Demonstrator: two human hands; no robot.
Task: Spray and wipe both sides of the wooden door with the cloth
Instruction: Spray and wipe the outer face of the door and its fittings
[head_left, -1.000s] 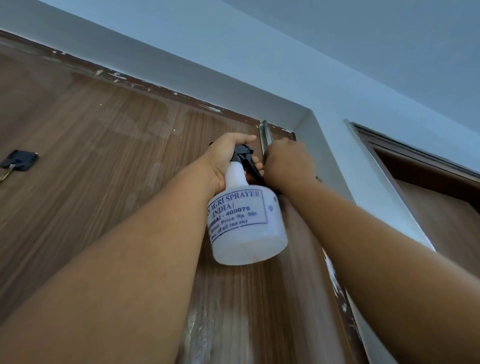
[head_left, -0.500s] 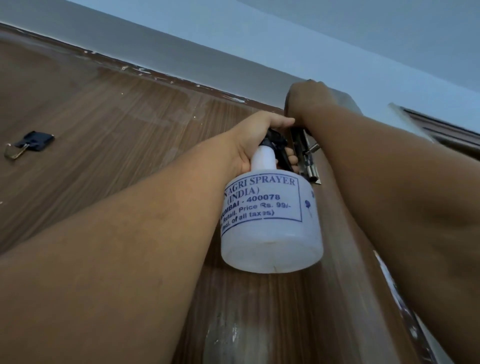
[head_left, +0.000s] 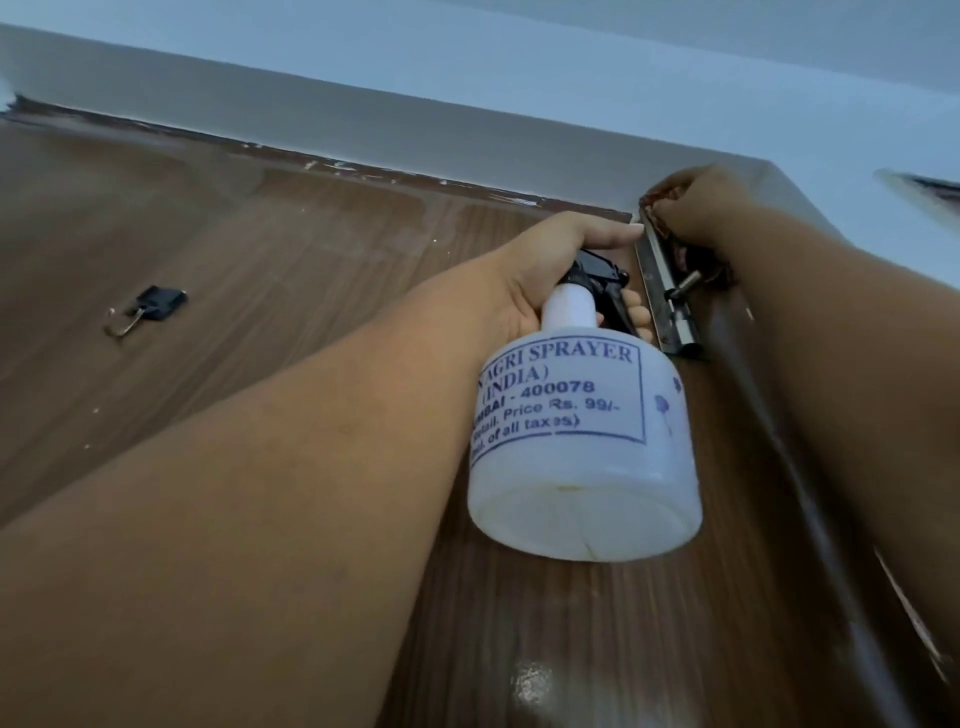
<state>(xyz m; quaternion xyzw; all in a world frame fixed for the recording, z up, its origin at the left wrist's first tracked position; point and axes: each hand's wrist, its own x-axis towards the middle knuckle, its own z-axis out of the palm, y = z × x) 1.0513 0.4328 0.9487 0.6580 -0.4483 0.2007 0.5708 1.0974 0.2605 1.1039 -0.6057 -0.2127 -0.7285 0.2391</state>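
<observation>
While left hand (head_left: 550, 270) holds sprayer (head_left: 582, 447), right hand (head_left: 696, 208) now lower

The wooden door (head_left: 270, 270) is showing streaked brown grain with a faint sheen; the spray bottle (head_left: 587, 447) is looking like matt white plastic, the tower bolt (head_left: 667, 296) like dull metal.

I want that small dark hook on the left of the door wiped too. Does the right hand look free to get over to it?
Probably not directly. The right hand holds a cloth at the door's top corner, beyond the latch, and the left hand with the spray bottle lies across the way to the hook.
</observation>
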